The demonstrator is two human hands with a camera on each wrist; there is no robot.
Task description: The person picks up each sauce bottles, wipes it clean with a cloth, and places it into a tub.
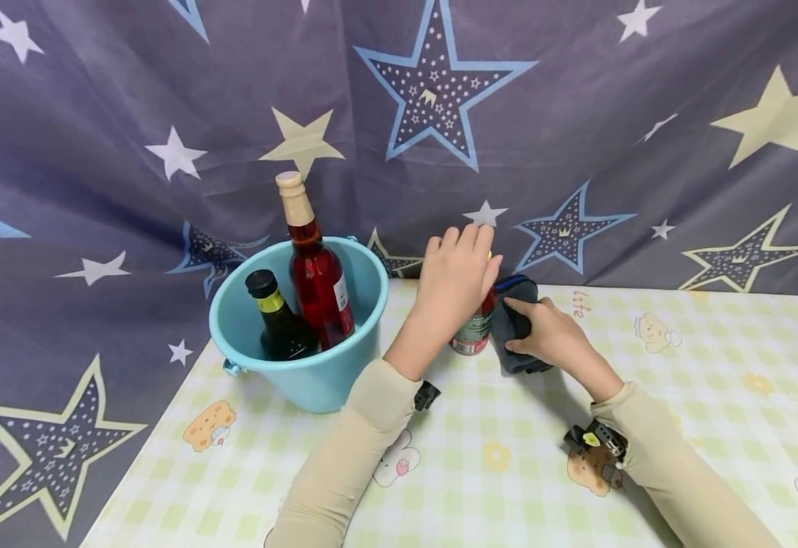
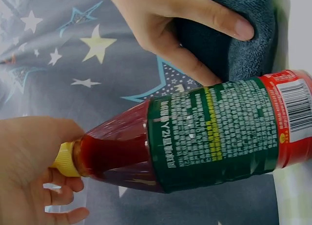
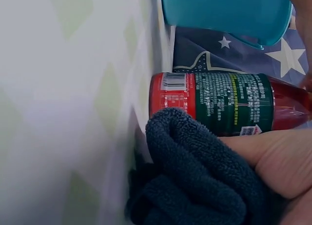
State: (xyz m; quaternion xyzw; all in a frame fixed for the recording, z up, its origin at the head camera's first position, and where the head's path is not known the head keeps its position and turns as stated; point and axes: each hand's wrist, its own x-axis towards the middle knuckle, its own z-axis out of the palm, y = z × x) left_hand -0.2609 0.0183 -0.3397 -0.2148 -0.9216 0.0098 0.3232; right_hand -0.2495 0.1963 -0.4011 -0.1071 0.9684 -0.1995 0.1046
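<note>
My left hand (image 1: 455, 274) holds a sauce bottle (image 2: 214, 132) by its yellow cap and neck, thumb and fingers around it. This bottle has dark red contents, a green label and a red band with a barcode near its base. It is upright at the table's back; whether its base touches the table I cannot tell. Just right of it, my right hand (image 1: 550, 335) grips a folded dark blue towel (image 3: 195, 171) between thumb and fingers. In the left wrist view the towel is close beside the bottle's label; contact between them is unclear.
A light blue bucket (image 1: 330, 388) stands to the left on the checked table cover (image 1: 461, 472). Inside it lean a tall red glass bottle (image 1: 315, 270) and a dark bottle (image 1: 282, 331) with a black cap. A star-patterned curtain (image 1: 563, 137) hangs behind the table.
</note>
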